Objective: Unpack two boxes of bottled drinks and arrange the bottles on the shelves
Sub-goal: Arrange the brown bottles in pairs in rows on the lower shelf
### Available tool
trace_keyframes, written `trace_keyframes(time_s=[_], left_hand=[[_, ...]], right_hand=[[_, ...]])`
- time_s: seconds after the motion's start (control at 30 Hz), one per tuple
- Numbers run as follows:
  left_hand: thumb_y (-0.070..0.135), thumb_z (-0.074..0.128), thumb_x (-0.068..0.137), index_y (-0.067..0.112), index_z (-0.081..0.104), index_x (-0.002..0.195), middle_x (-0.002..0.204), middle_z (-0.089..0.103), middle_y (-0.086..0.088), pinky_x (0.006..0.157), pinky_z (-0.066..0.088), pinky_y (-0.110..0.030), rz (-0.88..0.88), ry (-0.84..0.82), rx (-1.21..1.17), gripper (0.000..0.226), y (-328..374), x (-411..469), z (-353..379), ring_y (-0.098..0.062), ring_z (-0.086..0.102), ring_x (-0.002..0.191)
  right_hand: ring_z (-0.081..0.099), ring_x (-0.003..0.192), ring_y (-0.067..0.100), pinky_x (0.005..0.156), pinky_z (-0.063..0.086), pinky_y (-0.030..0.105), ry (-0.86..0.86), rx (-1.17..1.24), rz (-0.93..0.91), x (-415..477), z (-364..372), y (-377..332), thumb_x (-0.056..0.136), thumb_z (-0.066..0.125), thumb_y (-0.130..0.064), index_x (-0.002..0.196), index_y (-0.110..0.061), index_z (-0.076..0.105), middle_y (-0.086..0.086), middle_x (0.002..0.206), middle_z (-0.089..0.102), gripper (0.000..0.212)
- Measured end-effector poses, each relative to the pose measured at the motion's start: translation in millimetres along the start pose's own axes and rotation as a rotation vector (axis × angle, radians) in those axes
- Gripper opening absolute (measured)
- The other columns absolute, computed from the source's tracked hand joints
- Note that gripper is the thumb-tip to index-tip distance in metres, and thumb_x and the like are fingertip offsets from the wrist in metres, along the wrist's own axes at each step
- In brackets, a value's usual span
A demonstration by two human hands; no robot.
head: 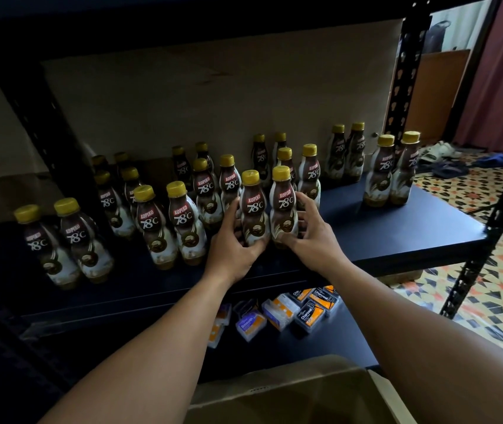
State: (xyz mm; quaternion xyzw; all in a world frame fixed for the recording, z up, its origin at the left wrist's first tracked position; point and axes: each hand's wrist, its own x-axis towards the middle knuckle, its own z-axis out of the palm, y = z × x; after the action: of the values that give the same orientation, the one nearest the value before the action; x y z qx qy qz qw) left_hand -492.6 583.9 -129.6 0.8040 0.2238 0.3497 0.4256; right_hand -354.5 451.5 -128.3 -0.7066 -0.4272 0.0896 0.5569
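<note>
Two brown-and-white coffee bottles with yellow caps stand upright, touching side by side, near the front edge of a dark blue shelf. The left hand curls round the left bottle; the right hand wraps the right bottle. Matching pairs crowd close behind and to the left. Bare shelf lies to the right, up to another pair. Small packets lie on the lower shelf, with a cardboard box nearest the viewer

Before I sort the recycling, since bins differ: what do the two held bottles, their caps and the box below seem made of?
Held bottles: probably plastic under a glossy printed sleeve; light glints off the labels. Caps: yellow, softly shiny, likely moulded plastic. Box: matte brown cardboard, judging by its dull surface and folded flap.
</note>
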Motion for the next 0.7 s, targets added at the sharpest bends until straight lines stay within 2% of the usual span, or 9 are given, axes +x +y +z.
trace_keyframes(time_s=[0.1,0.23,0.33,0.43,0.53,0.63,0.7], left_hand=[[0.031,0.086,0.080,0.040,0.035,0.152,0.120,0.057,0.030,0.078,0.047,-0.002,0.001,-0.001,-0.003,0.089,-0.6,-0.3,-0.2,0.024,0.055,0.101],[0.033,0.087,0.079,0.045,0.034,0.151,0.123,0.059,0.027,0.085,0.052,-0.012,-0.005,0.002,-0.012,0.090,-1.1,0.4,0.3,0.020,0.057,0.104],[0.028,0.086,0.080,0.051,0.024,0.152,0.121,0.054,0.034,0.086,0.046,-0.004,-0.002,-0.005,-0.007,0.098,-1.4,-0.6,-0.3,0.026,0.053,0.105],[0.026,0.084,0.082,0.056,0.011,0.154,0.123,0.046,0.044,0.099,0.043,-0.012,0.007,-0.025,0.002,0.107,-1.3,-1.7,-1.3,0.028,0.047,0.110],[0.026,0.083,0.084,0.060,0.009,0.153,0.125,0.036,0.051,0.108,0.040,-0.019,0.011,-0.042,0.024,0.106,-0.8,-2.5,-1.5,0.032,0.040,0.112],[0.027,0.083,0.083,0.062,0.010,0.151,0.129,0.036,0.049,0.112,0.040,-0.025,0.018,-0.040,0.033,0.106,-1.0,-2.9,-1.8,0.022,0.042,0.122],[0.027,0.083,0.083,0.060,0.010,0.153,0.127,0.036,0.050,0.109,0.039,-0.021,0.020,-0.039,0.036,0.106,-2.2,-2.4,-1.9,0.027,0.040,0.119]], right_hand=[[0.061,0.112,0.000,0.103,0.052,0.040,-0.001,0.003,0.001,-0.4,0.0,-1.0,0.087,0.080,-0.022,0.140,-0.061,0.031,-0.023,0.116,0.063,0.082],[0.063,0.111,0.000,0.104,0.053,0.041,0.005,0.003,0.003,-0.7,0.1,-1.5,0.087,0.080,-0.021,0.142,-0.059,0.032,-0.023,0.115,0.064,0.082],[0.064,0.107,-0.003,0.103,0.054,0.041,0.006,0.013,0.001,-1.4,0.1,-0.9,0.088,0.079,-0.018,0.145,-0.056,0.031,-0.024,0.113,0.066,0.084],[0.063,0.117,0.001,0.105,0.053,0.044,0.000,0.008,-0.031,-2.6,0.6,-0.8,0.090,0.077,-0.015,0.152,-0.059,0.022,-0.022,0.127,0.064,0.094],[0.058,0.130,0.009,0.108,0.051,0.048,-0.007,0.009,-0.062,-3.9,1.6,-1.2,0.090,0.075,-0.013,0.153,-0.065,0.014,-0.018,0.146,0.054,0.102],[0.058,0.131,0.014,0.107,0.051,0.049,0.004,-0.014,-0.072,-2.7,2.3,-1.5,0.090,0.076,-0.014,0.150,-0.069,0.012,-0.014,0.150,0.053,0.104],[0.058,0.131,0.016,0.106,0.052,0.049,0.009,-0.023,-0.070,-1.8,2.3,-1.2,0.089,0.076,-0.015,0.149,-0.071,0.011,-0.012,0.150,0.053,0.105]])
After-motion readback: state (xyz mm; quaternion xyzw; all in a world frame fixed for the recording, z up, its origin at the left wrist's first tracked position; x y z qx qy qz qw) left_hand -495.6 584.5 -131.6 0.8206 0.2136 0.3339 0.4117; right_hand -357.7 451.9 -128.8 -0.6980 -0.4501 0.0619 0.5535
